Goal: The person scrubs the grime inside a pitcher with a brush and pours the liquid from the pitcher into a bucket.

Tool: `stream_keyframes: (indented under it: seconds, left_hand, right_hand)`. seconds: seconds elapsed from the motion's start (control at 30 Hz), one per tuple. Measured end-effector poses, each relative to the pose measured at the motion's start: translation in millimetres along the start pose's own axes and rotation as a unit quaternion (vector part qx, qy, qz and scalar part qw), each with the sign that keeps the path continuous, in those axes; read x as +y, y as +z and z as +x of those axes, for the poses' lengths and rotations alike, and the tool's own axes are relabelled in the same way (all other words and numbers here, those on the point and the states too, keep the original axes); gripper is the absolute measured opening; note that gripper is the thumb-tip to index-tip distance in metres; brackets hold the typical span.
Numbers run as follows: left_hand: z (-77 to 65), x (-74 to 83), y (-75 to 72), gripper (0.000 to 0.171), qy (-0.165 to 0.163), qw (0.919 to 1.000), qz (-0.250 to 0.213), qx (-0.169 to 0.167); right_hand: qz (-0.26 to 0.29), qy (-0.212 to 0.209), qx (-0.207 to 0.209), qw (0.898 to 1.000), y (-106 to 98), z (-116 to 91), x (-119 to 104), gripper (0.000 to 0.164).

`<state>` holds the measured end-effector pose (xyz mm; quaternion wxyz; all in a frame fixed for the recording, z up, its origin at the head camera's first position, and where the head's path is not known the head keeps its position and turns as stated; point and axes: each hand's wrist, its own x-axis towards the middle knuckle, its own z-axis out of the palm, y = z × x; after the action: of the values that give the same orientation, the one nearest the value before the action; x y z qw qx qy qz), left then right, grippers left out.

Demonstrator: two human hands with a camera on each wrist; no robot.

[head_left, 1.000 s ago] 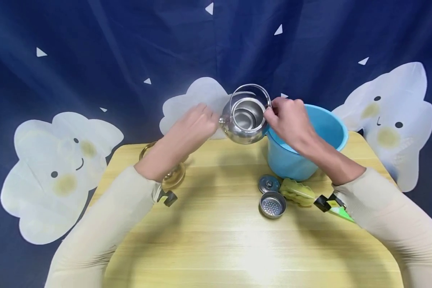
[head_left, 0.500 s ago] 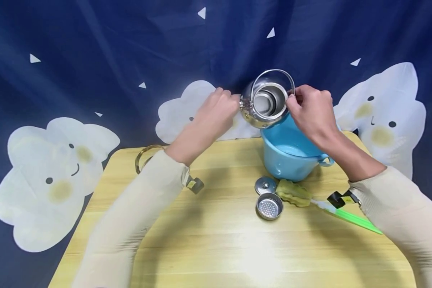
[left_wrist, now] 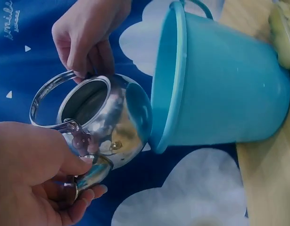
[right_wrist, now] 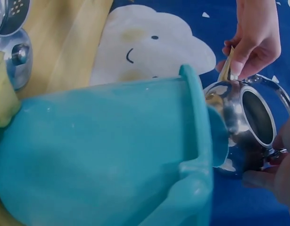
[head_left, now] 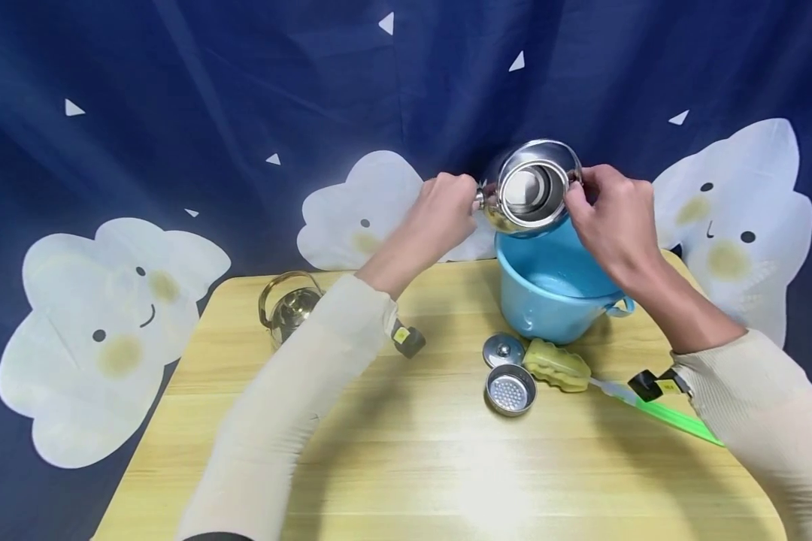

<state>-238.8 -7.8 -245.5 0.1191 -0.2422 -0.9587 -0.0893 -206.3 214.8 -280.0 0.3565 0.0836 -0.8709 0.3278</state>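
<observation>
A shiny steel teapot is held in the air over the back rim of the blue bucket, lidless, its round mouth tipped toward the head camera. My left hand grips its spout between thumb and fingers, as the left wrist view shows. On the opposite side, my right hand pinches the base of the hoop handle. In the right wrist view the teapot's body sits just beyond the bucket's rim.
A steel lid and a perforated strainer cup lie in front of the bucket. Beside them is a yellow sponge brush with a green handle. Another shiny teapot stands at the left, partly behind my left sleeve.
Both hands have carried the teapot to the right, from beside the bucket to over its back rim. The left-hand teapot is now less covered by my arm.
</observation>
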Motion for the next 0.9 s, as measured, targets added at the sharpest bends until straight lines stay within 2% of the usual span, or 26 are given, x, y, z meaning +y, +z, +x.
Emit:
stream_keyframes:
  seconds: [0.17,0.3,0.37,0.43,0.47,0.53,0.67,0.73,0.77,0.9]
  left_hand:
    - [2.9,6.4,7.9,0.03,-0.036,0.9979,-0.046,-0.028]
    - [5.7,8.7,12.5,0.04,-0.066,0.9932,-0.089,-0.036]
    - [6.9,9.6,14.3,0.043,-0.083,0.9876,-0.124,-0.05]
    - [7.1,9.8,16.5,0.047,-0.104,0.9763,-0.176,-0.071]
    - [7.0,9.9,17.7,0.048,-0.114,0.9693,-0.201,-0.083]
    - [6.2,10.1,20.6,0.051,-0.137,0.9499,-0.26,-0.107]
    - [4.5,10.5,26.8,0.049,-0.178,0.8972,-0.382,-0.13]
    - [4.5,10.5,29.3,0.043,-0.197,0.8644,-0.442,-0.137]
    - [4.7,10.4,30.3,0.037,-0.207,0.8511,-0.462,-0.139]
    - [6.1,8.5,32.1,0.014,-0.24,0.814,-0.509,-0.146]
  right_hand:
    - [0.007,-0.004,0.022,1.0,-1,-8,10,0.031]
    - [0.017,-0.004,0.034,0.999,-2,-14,17,0.031]
    - [0.021,-0.008,0.037,0.999,-3,-16,20,0.032]
    - [0.025,-0.016,0.04,0.999,-3,-18,22,0.032]
    - [0.027,-0.019,0.041,0.999,-3,-19,24,0.031]
    - [0.034,-0.026,0.043,0.998,-3,-21,26,0.03]
    - [0.06,-0.028,0.046,0.997,-4,-25,32,0.028]
    - [0.076,-0.018,0.044,0.996,-5,-27,35,0.027]
    - [0.083,-0.01,0.041,0.996,-5,-28,36,0.027]
    - [0.1,0.035,0.023,0.994,-7,-32,37,0.027]
